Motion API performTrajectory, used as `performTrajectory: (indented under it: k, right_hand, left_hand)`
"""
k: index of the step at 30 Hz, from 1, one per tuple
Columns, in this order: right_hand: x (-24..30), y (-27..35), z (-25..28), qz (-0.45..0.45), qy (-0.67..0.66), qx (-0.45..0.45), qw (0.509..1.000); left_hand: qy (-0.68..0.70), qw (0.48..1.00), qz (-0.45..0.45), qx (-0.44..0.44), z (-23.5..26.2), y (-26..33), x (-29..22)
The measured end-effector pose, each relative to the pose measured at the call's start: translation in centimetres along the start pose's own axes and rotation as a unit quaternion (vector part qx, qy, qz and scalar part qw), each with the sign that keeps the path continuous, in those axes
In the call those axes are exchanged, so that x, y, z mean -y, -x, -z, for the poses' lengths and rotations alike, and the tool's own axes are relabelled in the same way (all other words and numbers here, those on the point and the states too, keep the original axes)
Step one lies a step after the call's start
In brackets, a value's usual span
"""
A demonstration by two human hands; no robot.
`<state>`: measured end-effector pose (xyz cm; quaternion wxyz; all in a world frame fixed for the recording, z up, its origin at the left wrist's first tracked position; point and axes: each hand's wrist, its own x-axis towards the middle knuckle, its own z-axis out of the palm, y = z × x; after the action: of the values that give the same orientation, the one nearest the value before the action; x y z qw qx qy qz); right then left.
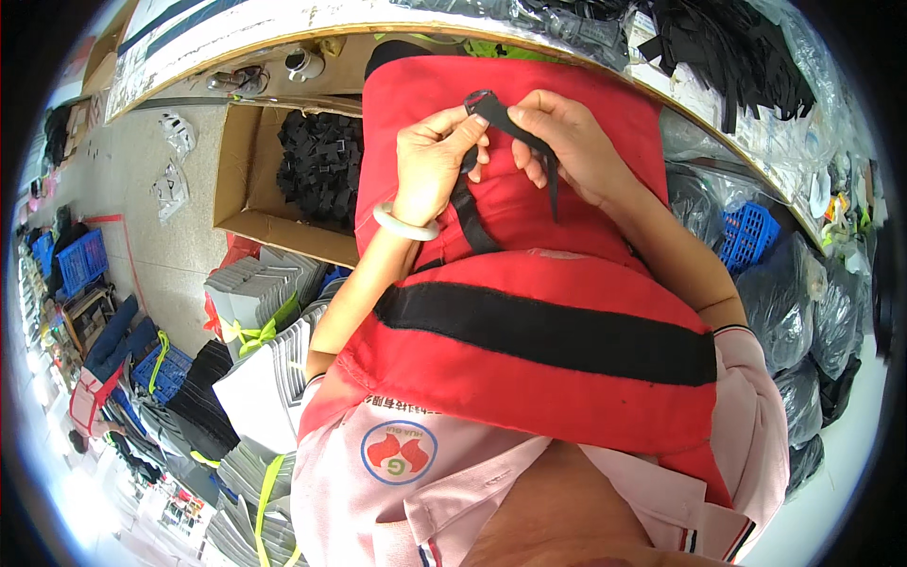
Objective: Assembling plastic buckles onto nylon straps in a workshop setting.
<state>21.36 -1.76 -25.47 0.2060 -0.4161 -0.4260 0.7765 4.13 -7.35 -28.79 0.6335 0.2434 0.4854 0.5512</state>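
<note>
Over my lap I hold a black webbing strap (515, 130) whose upper end loops at a small dark fitting, perhaps a buckle (480, 97). My left hand (436, 151) pinches the strap by that loop, thumb on top. Close by on the right, my right hand (565, 140) has its thumb and fingers closed on the same strap, and a tapering tail hangs below the fingers. Another black band (469, 219) runs down from under my left hand across the red apron (586, 227). Whether it belongs to the same strap, I cannot tell.
A cardboard box (283, 230) of small black pieces stands left of my lap. Below it are stacked grey sheets (260, 283) tied with yellow-green strips. Black straps (737, 47) lie on the table (397, 21) ahead. Plastic bags (779, 293) and a blue basket (749, 234) sit at right.
</note>
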Motion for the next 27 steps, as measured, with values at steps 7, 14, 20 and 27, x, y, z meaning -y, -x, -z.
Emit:
performTrajectory:
  k: [7,14,20,27]
  right_hand:
    - [-0.8,-0.4,-1.2,0.05,-0.101,-0.023,0.993]
    - [-1.0,-0.8,-0.5,0.052,-0.021,0.0,0.998]
    - [-1.0,-1.1,-1.1,0.071,-0.039,-0.018,0.997]
    - [-1.7,-1.4,-1.0,0.086,-0.002,-0.023,0.996]
  left_hand:
    - [-0.206,0.969,-0.126,-0.056,-0.2,-0.1,0.6]
    - [-0.309,0.92,-0.236,-0.042,1.0,-0.3,0.8]
    - [-0.389,0.872,-0.295,-0.026,0.8,-0.2,0.4]
    - [-0.42,0.856,-0.301,-0.031,0.7,0.2,0.8]
